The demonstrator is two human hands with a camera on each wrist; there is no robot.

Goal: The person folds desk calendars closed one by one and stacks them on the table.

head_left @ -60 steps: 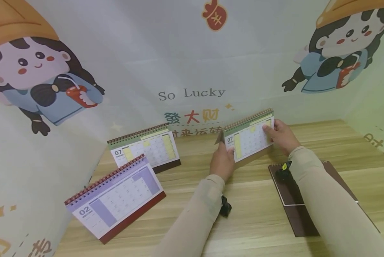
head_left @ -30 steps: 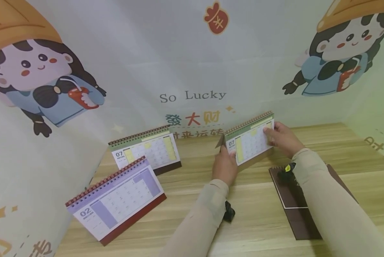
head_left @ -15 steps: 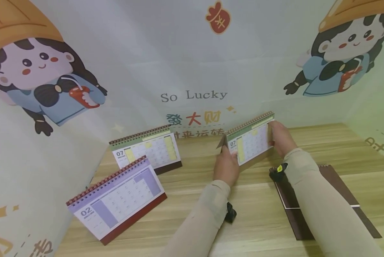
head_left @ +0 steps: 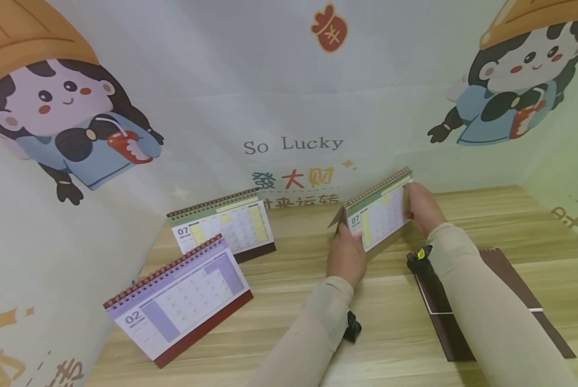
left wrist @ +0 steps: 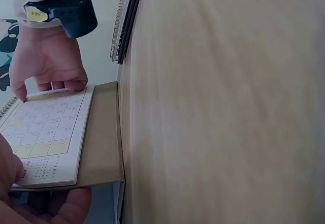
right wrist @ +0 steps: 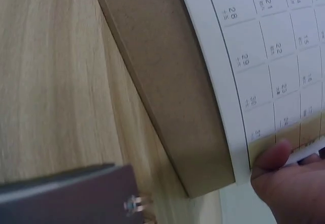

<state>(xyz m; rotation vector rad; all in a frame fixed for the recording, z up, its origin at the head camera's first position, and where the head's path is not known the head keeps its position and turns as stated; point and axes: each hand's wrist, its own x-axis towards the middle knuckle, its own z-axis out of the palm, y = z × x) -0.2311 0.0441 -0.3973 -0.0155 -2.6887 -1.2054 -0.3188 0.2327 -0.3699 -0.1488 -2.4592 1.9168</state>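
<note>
A spiral-bound desk calendar (head_left: 383, 215) with a green header and the number 07 stands tented near the back wall, on a brown cardboard base (right wrist: 152, 92). My left hand (head_left: 348, 257) grips its left end, thumb over the front pages and fingers behind the board, as the left wrist view shows. At the opposite end my right hand (head_left: 425, 208) pinches the page edge, its thumb on the printed sheet in the right wrist view. Part of the right hand's fingers is hidden behind the pages.
To the left stand a second green 07 calendar (head_left: 230, 228) and, overlapping it in front, a purple 02 calendar (head_left: 187, 298) with a red base. A dark brown calendar (head_left: 511, 279) lies under my right forearm. A printed wall sheet (head_left: 211, 107) rises behind the wooden table (head_left: 279, 328).
My right hand's thumb has shifted from the front of the page to its right edge. The held calendar's left end has swung slightly toward me and right, with my left hand on it.
</note>
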